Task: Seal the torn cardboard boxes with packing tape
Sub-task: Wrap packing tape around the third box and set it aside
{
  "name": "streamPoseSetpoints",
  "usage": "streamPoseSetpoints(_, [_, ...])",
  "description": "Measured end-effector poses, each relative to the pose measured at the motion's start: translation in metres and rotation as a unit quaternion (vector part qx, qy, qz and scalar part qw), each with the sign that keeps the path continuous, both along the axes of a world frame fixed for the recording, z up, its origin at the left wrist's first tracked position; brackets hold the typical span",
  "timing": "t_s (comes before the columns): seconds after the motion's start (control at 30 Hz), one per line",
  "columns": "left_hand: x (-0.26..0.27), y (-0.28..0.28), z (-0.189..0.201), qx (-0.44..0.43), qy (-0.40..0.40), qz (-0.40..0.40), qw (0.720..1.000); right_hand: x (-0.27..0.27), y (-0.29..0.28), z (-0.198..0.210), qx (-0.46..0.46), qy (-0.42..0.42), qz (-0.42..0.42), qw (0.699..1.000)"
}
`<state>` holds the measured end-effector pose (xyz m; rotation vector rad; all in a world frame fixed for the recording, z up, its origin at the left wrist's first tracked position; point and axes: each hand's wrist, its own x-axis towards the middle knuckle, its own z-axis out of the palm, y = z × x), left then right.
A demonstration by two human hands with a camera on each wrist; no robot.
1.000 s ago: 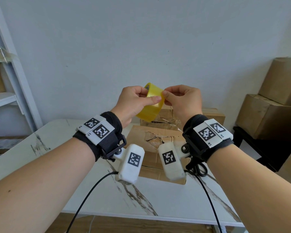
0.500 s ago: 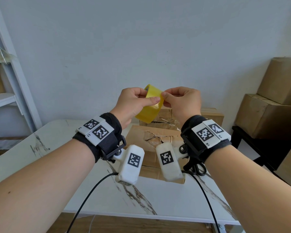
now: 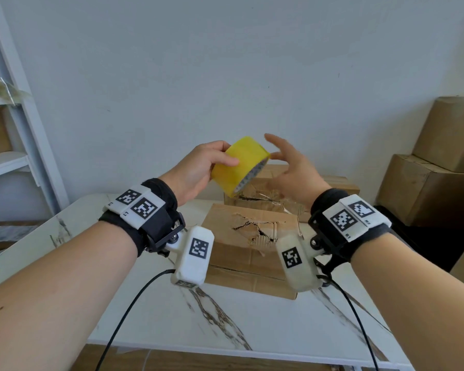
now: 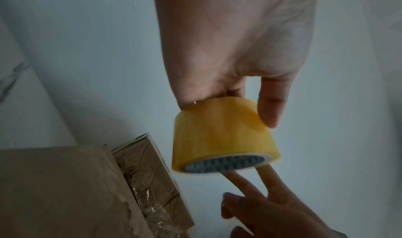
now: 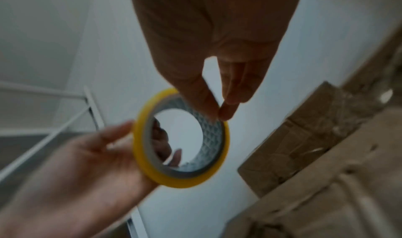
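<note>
Tape roll [image 3: 239,165], yellow, is held up in the air above the torn box [image 3: 249,245], which lies on the marble table [image 3: 225,325]. Left hand [image 3: 198,170] grips the roll, thumb on its outer face and fingers curled behind it. Right hand [image 3: 289,170] is just beside the roll with fingers spread and nearly straight; from the right wrist view its fingertips [image 5: 226,112] reach the roll's rim, holding nothing. Behind the torn box, touching it, lies a second box [image 3: 284,194] with crumpled clear tape.
</note>
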<state>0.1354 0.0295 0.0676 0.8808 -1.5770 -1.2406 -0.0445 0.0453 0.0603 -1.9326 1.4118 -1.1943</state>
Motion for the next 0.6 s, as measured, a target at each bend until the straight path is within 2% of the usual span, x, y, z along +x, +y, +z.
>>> streamPoseSetpoints(0.03, [0.0, 0.001, 0.001, 0.017, 0.012, -0.027, 0.999, 0.0, -0.001, -0.002, 0.0, 0.059, 0.013, 0.998])
streamPoseSetpoints(0.1, [-0.003, 0.002, 0.0, 0.047, 0.011, -0.057, 0.997, 0.002, -0.005, -0.006, 0.005, 0.071, 0.01, 0.997])
streamPoseSetpoints(0.17, [-0.007, 0.0, -0.003, 0.03, -0.052, -0.01, 0.998, 0.004, -0.005, -0.007, -0.018, 0.075, -0.03, 0.997])
streamPoseSetpoints(0.27, [-0.011, -0.004, -0.006, -0.008, -0.139, 0.058, 0.989, 0.007, -0.002, -0.007, -0.06, 0.183, -0.059, 0.979])
streamPoseSetpoints(0.6, [-0.001, 0.006, -0.001, -0.02, -0.086, 0.005, 0.996, -0.003, -0.002, -0.007, -0.024, 0.059, -0.049, 0.997])
